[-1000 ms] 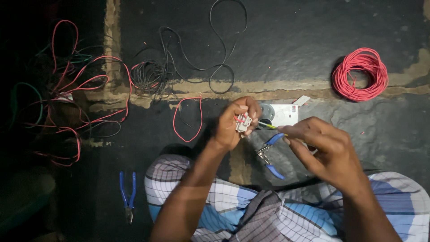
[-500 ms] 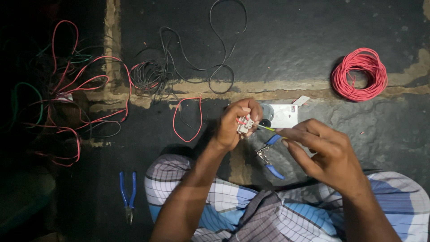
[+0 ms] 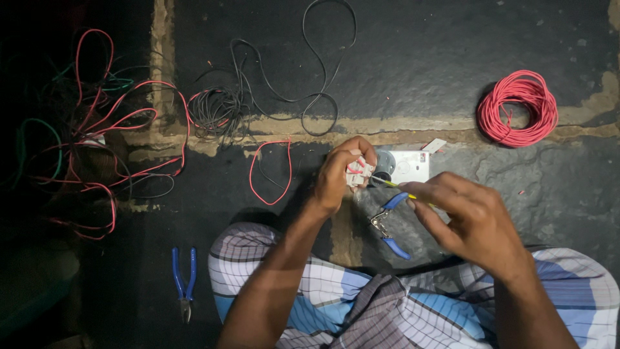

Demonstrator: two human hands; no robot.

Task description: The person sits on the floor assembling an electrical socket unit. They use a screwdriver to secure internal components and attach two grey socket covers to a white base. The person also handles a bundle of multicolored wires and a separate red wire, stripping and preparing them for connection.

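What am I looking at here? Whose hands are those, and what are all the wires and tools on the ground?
This picture comes from a camera worn on a person's head, looking down, so the hands are that person's own. They sit on a dark stone floor. The left hand holds a small white electrical part with a bit of red wire on it. The right hand holds a thin yellow-handled tool, its tip pointing at that part. Below the hands lie small blue-handled cutters, and a white plate lies behind them. Blue-handled pliers lie to the left. A neat coil of red wire lies at the upper right, a black wire bundle at the top, and tangled red and green wires on the left.
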